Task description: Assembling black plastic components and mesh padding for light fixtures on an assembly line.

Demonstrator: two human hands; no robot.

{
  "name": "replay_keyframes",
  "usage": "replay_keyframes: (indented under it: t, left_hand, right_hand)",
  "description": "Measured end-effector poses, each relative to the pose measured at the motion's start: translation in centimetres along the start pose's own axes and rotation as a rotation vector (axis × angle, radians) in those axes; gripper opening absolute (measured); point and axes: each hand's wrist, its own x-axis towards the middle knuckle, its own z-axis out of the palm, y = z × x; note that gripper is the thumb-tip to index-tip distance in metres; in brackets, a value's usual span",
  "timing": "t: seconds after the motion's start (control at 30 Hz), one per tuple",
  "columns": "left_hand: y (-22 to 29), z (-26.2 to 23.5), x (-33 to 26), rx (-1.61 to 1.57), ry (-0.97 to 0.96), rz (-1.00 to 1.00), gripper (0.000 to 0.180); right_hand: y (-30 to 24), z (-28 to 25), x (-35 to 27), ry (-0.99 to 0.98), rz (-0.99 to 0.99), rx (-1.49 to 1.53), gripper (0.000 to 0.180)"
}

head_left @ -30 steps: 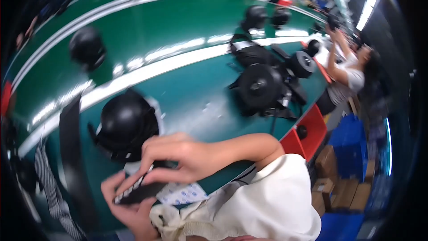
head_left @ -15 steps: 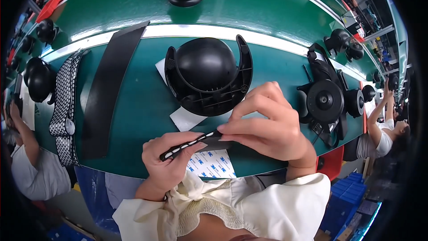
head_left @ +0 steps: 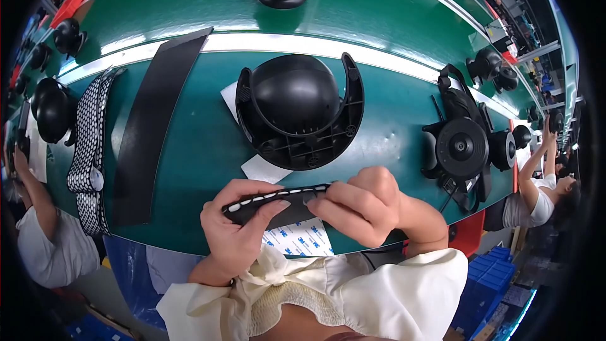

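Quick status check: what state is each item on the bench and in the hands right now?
Black strip with white dots: held level by both hands, off the table.
Left hand: pinching the strip's left end.
Right hand: pinching its right end.
Black dome housing: resting on the table, untouched.
Long black strip: lying flat.

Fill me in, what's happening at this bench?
A person holds a narrow black strip with a row of white pads between both hands, left hand at one end, right hand at the other, above the green bench. A black domed plastic housing in a curved bracket sits just behind.
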Motion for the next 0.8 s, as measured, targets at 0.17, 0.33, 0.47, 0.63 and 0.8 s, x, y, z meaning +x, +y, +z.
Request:
replay_keyframes:
  t: [0.17, 0.33, 0.47, 0.63, 0.8]
  left_hand:
    - [0.5, 0.0, 0.6, -0.013, -0.060, -0.180, 0.016]
    - [-0.3, -0.2, 0.9, -0.124, 0.003, -0.208, 0.016]
    - [-0.3, 0.2, 0.9, -0.091, -0.033, -0.185, 0.016]
    - [-1.4, 0.2, 1.0, 0.008, -0.148, -0.009, 0.018]
    - [-0.8, 0.5, 1.2, -0.073, -0.121, -0.106, 0.018]
  right_hand:
    - [1.2, -1.7, 0.0, -0.004, 0.270, 0.407, 0.025]
    - [1.3, -2.6, 0.1, 0.091, 0.592, 0.433, 0.024]
    - [2.9, -2.9, -0.3, -0.030, 0.810, 0.465, 0.012]
    - [3.3, -2.1, -0.9, -0.049, 0.901, 0.504, 0.008]
    - [3.5, -1.8, -1.1, -0.020, 0.900, 0.482, 0.007]
